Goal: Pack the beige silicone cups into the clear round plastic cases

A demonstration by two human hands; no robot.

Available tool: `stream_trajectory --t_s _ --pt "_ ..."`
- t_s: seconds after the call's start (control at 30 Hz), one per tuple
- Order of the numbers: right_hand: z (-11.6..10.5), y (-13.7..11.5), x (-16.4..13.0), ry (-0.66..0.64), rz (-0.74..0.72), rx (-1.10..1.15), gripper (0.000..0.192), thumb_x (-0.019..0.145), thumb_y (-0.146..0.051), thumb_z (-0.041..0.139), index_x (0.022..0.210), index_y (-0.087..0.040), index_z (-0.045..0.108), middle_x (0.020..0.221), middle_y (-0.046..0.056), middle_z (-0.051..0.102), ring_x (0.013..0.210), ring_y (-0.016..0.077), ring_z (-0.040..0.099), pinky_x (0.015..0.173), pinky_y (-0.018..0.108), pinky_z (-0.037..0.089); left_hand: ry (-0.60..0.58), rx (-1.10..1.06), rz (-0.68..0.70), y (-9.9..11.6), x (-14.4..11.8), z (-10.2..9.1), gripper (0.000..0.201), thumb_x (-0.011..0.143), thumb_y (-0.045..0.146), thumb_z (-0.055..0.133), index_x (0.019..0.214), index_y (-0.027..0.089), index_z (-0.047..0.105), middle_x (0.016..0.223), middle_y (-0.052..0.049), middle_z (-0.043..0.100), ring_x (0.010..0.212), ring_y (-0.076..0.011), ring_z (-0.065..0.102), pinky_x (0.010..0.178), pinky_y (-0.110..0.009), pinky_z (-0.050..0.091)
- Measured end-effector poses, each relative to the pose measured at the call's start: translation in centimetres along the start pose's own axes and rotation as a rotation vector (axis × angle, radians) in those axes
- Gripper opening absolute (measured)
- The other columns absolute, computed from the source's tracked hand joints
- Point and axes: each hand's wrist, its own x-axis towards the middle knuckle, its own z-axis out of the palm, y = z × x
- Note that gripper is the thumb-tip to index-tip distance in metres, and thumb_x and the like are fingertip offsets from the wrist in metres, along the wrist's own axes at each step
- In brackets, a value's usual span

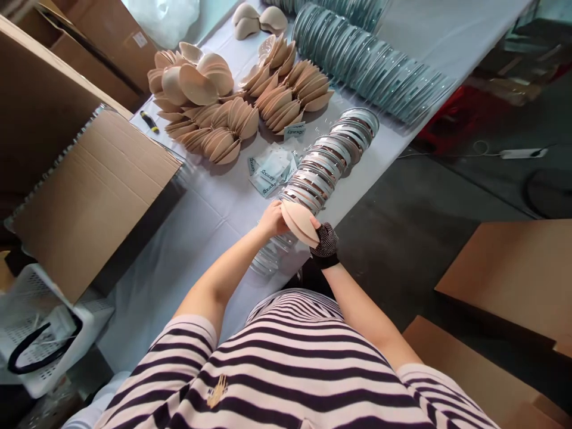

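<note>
Both my hands meet over the near edge of the white table (pixel 179 262), holding a beige foam pad (pixel 298 221) between them. My bare left hand (pixel 270 219) grips its left side. My right hand (pixel 325 243), in a dark dotted glove, holds its right side from below. Just beyond the pad lies a long row of clear plastic cases (pixel 328 161), packed on edge. Small printed label cards (pixel 272 170) lie scattered left of that row.
Several fanned stacks of beige pads (pixel 232 104) lie at the table's far end, beside a long row of teal-tinted cases (pixel 370 59). An open cardboard box (pixel 89 196) stands at left over a white basket (pixel 40 333). Flat cartons (pixel 513 280) lie on the floor at right.
</note>
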Motion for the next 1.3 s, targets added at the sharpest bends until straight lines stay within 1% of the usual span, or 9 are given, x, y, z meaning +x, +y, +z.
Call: stream_trajectory --t_s 0.1,0.23,0.37,0.5,0.63,0.83,0.97,1.1,1.3 --pt "0.5 0.4 -1.8 -0.011 -0.041 -0.013 0.041 0.088 -0.027 0.052 0.125 -0.025 0.070 0.075 0.005 0.060 0.070 0.0208 0.056 0.063 0.030 0.047 -0.013 -0.020 0.013 -0.8 -0.1 0.5 0.021 0.068 0.037 0.079 0.082 0.023 0.071 0.105 -0.008 0.064 0.109 -0.0273 0.056 0.097 -0.040 0.052" --pt "0.6 0.8 -3.4 0.019 0.014 -0.016 0.040 0.090 -0.029 0.051 0.123 -0.023 0.072 0.077 0.006 0.064 0.072 0.0208 0.058 0.066 0.031 0.050 0.087 -0.075 0.064 -0.9 -0.4 0.6 0.011 0.069 0.026 0.078 0.075 0.022 0.070 0.124 -0.011 0.056 0.130 -0.0317 0.044 0.110 -0.045 0.045" --pt "0.4 0.7 -2.6 0.004 0.101 0.014 0.041 0.091 -0.032 0.049 0.123 -0.018 0.072 0.084 0.009 0.069 0.076 0.0231 0.063 0.072 0.035 0.054 0.083 -0.129 0.118 -0.9 -0.3 0.2 0.015 0.071 0.029 0.080 0.070 0.021 0.068 0.129 -0.011 0.053 0.138 -0.0336 0.039 0.117 -0.050 0.038" --pt "-0.2 0.6 -1.9 0.010 0.084 0.090 0.044 0.091 -0.026 0.047 0.128 -0.017 0.068 0.097 0.011 0.072 0.086 0.0234 0.067 0.082 0.036 0.055 0.055 -0.147 0.127 -0.8 -0.2 0.3 0.017 0.071 0.031 0.081 0.071 0.020 0.068 0.137 -0.011 0.051 0.144 -0.0357 0.033 0.120 -0.053 0.034" --pt "-0.8 0.5 -1.7 -0.015 0.064 0.068 0.039 0.091 -0.027 0.051 0.123 -0.016 0.072 0.093 0.011 0.072 0.083 0.0223 0.067 0.079 0.033 0.054 0.047 -0.163 0.109 -0.9 -0.2 0.2 0.017 0.071 0.029 0.080 0.069 0.019 0.067 0.141 -0.012 0.049 0.144 -0.0356 0.034 0.120 -0.051 0.035" --pt "-1.7 0.2 0.4 -0.165 0.025 -0.004 0.044 0.090 -0.029 0.056 0.131 -0.018 0.067 0.107 0.011 0.073 0.096 0.0242 0.067 0.084 0.034 0.055 -0.101 -0.292 0.277 -3.6 -0.6 -1.5 0.026 0.084 0.035 0.069 0.105 0.020 0.072 0.152 -0.014 0.040 0.145 -0.0291 0.039 0.118 -0.044 0.039" --pt "-1.9 -0.3 0.3 -0.121 0.002 0.104 0.041 0.094 -0.026 0.050 0.131 -0.017 0.065 0.133 0.010 0.066 0.119 0.0229 0.063 0.102 0.035 0.051 -0.079 -0.233 0.139 -3.5 -1.2 -0.7 0.026 0.080 0.033 0.074 0.104 0.023 0.072 0.156 -0.012 0.040 0.149 -0.0359 0.031 0.118 -0.057 0.035" --pt "-2.1 -0.4 0.3 -0.190 0.052 0.108 0.040 0.094 -0.024 0.051 0.131 -0.017 0.065 0.130 0.009 0.069 0.117 0.0233 0.066 0.103 0.036 0.051 -0.035 -0.183 -0.063 -1.9 -1.8 0.2 0.040 0.075 0.032 0.080 0.113 0.023 0.071 0.159 -0.015 0.034 0.149 -0.0418 0.029 0.114 -0.060 0.038" --pt "-2.2 -1.5 3.6 -0.356 0.008 0.113 0.042 0.089 -0.018 0.057 0.131 -0.016 0.066 0.132 0.008 0.068 0.117 0.0245 0.066 0.101 0.036 0.052 -0.119 -0.265 0.052 -2.8 -2.5 -0.6 0.050 0.081 0.035 0.073 0.129 0.025 0.062 0.162 -0.014 0.030 0.145 -0.0350 0.041 0.107 -0.047 0.051"
